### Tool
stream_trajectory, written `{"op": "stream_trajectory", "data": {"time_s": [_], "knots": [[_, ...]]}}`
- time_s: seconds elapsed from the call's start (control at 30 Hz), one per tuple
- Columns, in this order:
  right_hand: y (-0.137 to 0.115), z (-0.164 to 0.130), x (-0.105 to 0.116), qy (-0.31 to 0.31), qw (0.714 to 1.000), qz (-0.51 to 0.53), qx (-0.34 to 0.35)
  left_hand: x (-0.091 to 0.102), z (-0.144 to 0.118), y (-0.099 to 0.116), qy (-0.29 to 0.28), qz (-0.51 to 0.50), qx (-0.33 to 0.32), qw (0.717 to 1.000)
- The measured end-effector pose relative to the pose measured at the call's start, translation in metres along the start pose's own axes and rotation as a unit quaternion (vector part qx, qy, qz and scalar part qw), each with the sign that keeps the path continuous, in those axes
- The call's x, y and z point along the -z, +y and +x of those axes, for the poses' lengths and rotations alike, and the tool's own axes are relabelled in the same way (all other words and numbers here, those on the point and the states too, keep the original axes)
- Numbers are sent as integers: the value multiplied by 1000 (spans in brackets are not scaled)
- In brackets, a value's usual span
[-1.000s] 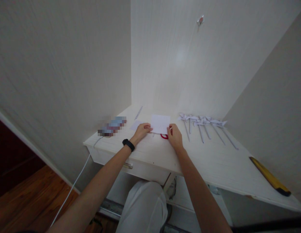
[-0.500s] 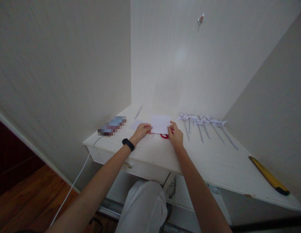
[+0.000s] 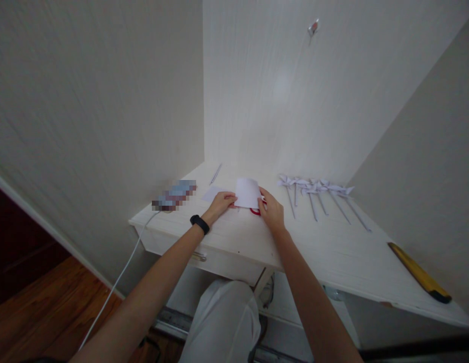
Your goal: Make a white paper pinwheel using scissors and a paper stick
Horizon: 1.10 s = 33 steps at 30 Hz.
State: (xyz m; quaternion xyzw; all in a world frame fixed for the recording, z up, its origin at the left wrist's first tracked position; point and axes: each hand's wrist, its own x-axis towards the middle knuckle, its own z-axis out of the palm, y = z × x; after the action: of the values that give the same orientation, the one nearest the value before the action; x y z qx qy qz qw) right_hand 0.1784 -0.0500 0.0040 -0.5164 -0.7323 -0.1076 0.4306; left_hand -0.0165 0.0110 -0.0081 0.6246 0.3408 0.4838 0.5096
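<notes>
Between my two hands a white sheet of paper point(image 3: 247, 191) is held up and bowed. My left hand point(image 3: 222, 203) pinches its left edge, and a dark band circles that wrist. At the right edge, my right hand point(image 3: 271, 206) grips the paper between thumb and fingers. Red scissor handles point(image 3: 255, 212) show below the sheet; the rest of them is hidden behind it. Beside my left hand, another piece of white paper point(image 3: 210, 193) lies flat on the table.
Several white paper pinwheels point(image 3: 313, 186) on sticks lie at the back right. Thin white sticks point(image 3: 216, 173) rest at the back left, near a blurred-out phone-like object point(image 3: 176, 195) with a white cable point(image 3: 123, 272). A yellow and black tool point(image 3: 419, 272) lies along the right wall.
My right hand has moved slightly left, bringing the paper's right edge closer to my left hand, so the sheet now bows and looks narrower. My left hand stays in place.
</notes>
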Motion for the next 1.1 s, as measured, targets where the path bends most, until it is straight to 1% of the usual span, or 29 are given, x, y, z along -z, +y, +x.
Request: {"op": "stream_trajectory", "data": {"time_s": [0.1,0.2,0.33,0.53,0.73,0.93,1.03,1.1], "knots": [[-2,0,2,-15,999,8,44,1,2,-4,8,12,-3,1000],[-5,1,3,-37,997,10,70,1,2,-5,13,-23,8,1000],[-6,1,2,-75,993,-8,91,-2,0,-1,21,-51,9,998],[-5,2,-1,-104,989,-34,104,-1,-1,3,14,-29,-8,999],[-2,1,-4,-108,986,-26,122,-2,-1,5,17,-31,-10,999],[-1,0,-5,-111,986,-35,123,-7,-2,11,44,-96,23,994],[-1,-1,-6,-110,986,-35,120,-7,-1,11,52,-118,21,991],[-1,-1,-6,-110,987,-34,117,-6,-1,10,45,-121,14,992]]}}
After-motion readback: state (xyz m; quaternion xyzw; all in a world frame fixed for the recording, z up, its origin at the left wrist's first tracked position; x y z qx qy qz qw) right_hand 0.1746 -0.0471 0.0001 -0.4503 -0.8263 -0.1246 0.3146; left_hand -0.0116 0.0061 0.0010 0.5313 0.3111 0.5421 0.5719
